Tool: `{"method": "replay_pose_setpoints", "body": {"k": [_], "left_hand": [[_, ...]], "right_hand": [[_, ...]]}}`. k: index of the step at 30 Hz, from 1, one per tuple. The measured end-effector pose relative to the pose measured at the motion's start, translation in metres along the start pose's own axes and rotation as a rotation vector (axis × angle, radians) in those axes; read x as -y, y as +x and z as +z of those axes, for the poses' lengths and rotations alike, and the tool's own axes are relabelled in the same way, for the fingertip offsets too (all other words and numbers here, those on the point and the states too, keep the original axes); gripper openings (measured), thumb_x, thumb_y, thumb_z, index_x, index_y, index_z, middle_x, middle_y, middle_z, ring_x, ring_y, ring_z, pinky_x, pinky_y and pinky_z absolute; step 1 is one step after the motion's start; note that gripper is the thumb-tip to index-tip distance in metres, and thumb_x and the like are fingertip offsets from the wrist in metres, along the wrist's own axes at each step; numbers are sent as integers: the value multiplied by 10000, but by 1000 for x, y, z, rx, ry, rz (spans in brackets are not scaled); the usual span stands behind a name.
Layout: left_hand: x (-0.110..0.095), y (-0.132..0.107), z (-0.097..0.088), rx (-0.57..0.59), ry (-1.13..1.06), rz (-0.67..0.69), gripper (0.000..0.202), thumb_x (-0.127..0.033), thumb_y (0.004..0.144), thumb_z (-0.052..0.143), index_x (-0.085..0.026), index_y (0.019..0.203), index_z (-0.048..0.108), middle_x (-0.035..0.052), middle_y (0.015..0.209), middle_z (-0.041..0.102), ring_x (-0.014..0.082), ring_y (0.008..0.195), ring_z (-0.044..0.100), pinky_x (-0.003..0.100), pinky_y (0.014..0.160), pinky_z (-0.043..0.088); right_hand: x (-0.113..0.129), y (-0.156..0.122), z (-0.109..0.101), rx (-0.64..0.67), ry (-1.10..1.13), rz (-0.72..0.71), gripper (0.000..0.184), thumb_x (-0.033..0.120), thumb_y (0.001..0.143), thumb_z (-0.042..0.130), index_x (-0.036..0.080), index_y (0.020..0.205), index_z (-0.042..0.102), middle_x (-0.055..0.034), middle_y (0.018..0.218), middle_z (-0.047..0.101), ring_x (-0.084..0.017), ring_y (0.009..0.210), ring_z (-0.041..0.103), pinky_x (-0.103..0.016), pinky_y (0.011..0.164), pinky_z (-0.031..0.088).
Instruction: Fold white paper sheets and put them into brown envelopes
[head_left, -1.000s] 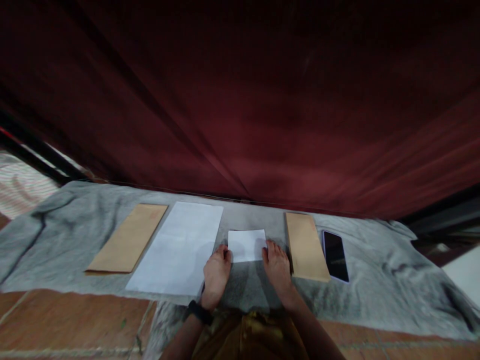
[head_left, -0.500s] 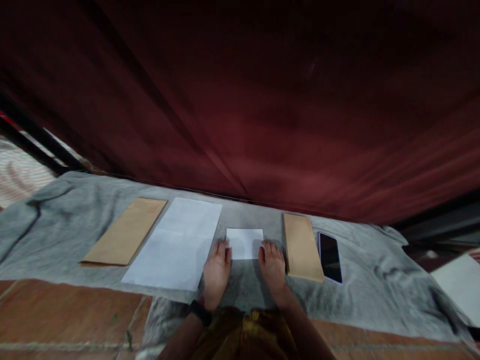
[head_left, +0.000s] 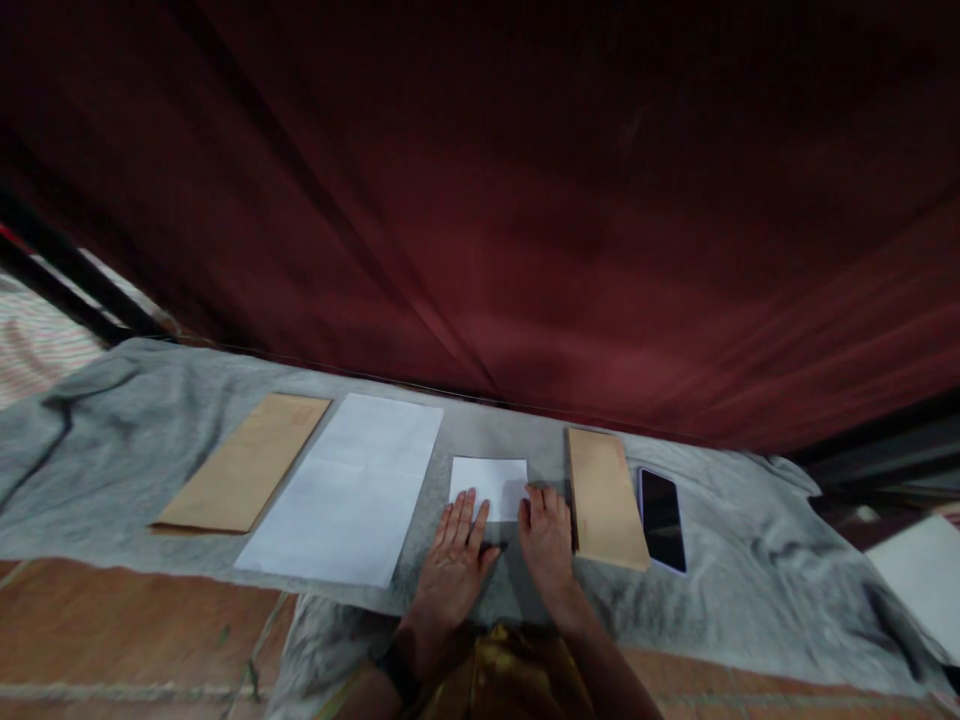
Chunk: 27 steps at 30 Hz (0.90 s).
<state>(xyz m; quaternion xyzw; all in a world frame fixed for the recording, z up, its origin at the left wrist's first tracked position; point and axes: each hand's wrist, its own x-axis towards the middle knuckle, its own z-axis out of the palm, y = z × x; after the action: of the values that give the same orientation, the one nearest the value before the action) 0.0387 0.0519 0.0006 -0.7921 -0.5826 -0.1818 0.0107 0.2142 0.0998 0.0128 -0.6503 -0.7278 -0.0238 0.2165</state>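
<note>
Small white paper (head_left: 491, 480), right of the large white sheet (head_left: 349, 490): looks light, thin, easily creased, so I'd hold it by its side edges. My left grip (head_left: 453, 570) is flat, fingers spread wide over the corner nearer that sheet, hiding it; my right grip (head_left: 546, 535) is curled at the edge farther from it, can't tell whether pinching.

Small white paper (head_left: 491, 477), rectangular, lying flat

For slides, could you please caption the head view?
Left hand and right hand at small white paper on grey cloth.
</note>
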Motion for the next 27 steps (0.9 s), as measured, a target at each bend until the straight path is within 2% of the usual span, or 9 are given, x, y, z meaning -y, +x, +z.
{"method": "replay_pose_setpoints", "body": {"k": [2, 4, 7, 10, 14, 19, 24, 27], "left_hand": [[0, 0, 1, 12, 8, -8, 628, -368, 973, 536, -156, 1547, 398, 175, 1635, 359, 302, 1530, 307, 508, 1210, 373], [0, -1, 4, 37, 14, -9, 621, -345, 956, 546, -143, 1530, 423, 182, 1617, 392, 309, 1523, 324, 517, 1210, 372], [3, -5, 12, 75, 26, 10, 574, -309, 916, 570, -90, 1444, 519, 217, 1519, 519, 340, 1454, 444, 539, 1181, 406], [6, -8, 21, 64, 43, 27, 498, -314, 921, 563, -84, 1362, 591, 229, 1406, 620, 360, 1368, 546, 568, 1136, 450], [8, -10, 26, 7, 13, 51, 499, -366, 957, 529, -102, 1378, 578, 235, 1410, 613, 370, 1379, 533, 592, 1129, 447], [6, -6, 22, 24, -12, 27, 578, -421, 972, 509, -65, 1427, 523, 254, 1477, 548, 371, 1417, 487, 577, 1148, 428], [3, -6, 11, 13, -51, -3, 685, -414, 990, 475, -106, 1579, 309, 205, 1619, 371, 313, 1518, 333, 535, 1218, 344], [0, -4, 4, 0, -82, -23, 667, -358, 1014, 422, -119, 1607, 234, 183, 1627, 366, 286, 1519, 336, 506, 1214, 360]], "right_hand": [[8, 7, -2, 0, 79, -52, 340, 213, 1032, 412, 181, 1264, 658, -149, 1222, 684, -293, 1090, 616, -476, 957, 490], [22, 16, 0, 49, 205, -180, 368, 239, 1045, 404, 204, 1326, 639, -111, 1362, 643, -256, 1231, 580, -448, 1055, 467], [43, 29, 7, 179, 298, -385, 392, 276, 1062, 405, 214, 1389, 611, -59, 1484, 578, -200, 1373, 499, -388, 1166, 406], [54, 36, 17, 259, 271, -494, 398, 317, 1063, 445, 234, 1426, 585, -34, 1557, 508, -212, 1433, 446, -427, 1213, 354], [53, 38, 24, 274, 224, -504, 407, 315, 1066, 452, 263, 1455, 560, -27, 1593, 459, -215, 1447, 440, -443, 1222, 340], [44, 39, 27, 243, 183, -485, 414, 300, 1069, 437, 253, 1462, 554, -39, 1590, 459, -192, 1460, 427, -413, 1226, 335], [12, 35, 25, 194, 66, -379, 461, 297, 1068, 430, 215, 1520, 480, -75, 1606, 428, -210, 1489, 385, -446, 1234, 298], [-5, 30, 24, 166, 14, -342, 498, 319, 1071, 419, 185, 1551, 430, -94, 1609, 415, -223, 1496, 372, -452, 1230, 293]]}}
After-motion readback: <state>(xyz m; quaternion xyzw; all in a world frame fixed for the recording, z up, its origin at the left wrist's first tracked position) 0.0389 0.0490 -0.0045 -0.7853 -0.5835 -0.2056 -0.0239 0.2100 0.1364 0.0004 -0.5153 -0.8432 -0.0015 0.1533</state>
